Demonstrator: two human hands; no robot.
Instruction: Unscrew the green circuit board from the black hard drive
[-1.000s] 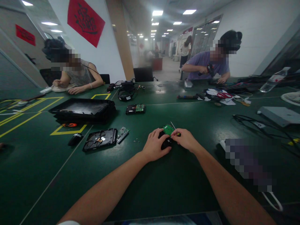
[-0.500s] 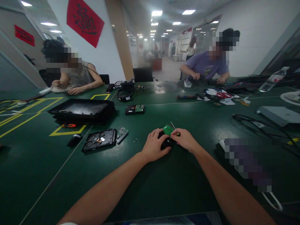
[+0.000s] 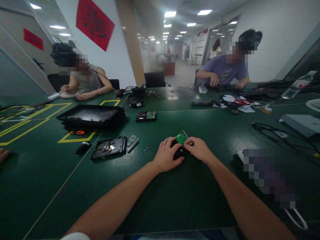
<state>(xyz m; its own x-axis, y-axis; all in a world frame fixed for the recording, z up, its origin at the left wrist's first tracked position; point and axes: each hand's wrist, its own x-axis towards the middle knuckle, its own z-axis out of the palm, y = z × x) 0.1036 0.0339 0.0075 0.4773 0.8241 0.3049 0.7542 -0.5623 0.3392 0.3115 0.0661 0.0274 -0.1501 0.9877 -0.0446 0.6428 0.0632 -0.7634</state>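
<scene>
My left hand is wrapped around a black hard drive on the green table, thumb along its near side and fingers over its left side. A green circuit board shows at the drive's far end. My right hand pinches a small screwdriver against the board's right side. Its thin metal shaft points up and away to the left, and a bit of yellow and black handle shows between the fingers. The rest of the handle is hidden.
To the left lie several tiny screws, a loose circuit board, a larger hard drive and stacked black trays. Another drive sits beyond. Cables and a grey box are rightward. Two people work opposite.
The view has turned slightly left, so everything sits a little further right. My hands keep their grip at the drive. Another person's hand shows more at the left edge.
</scene>
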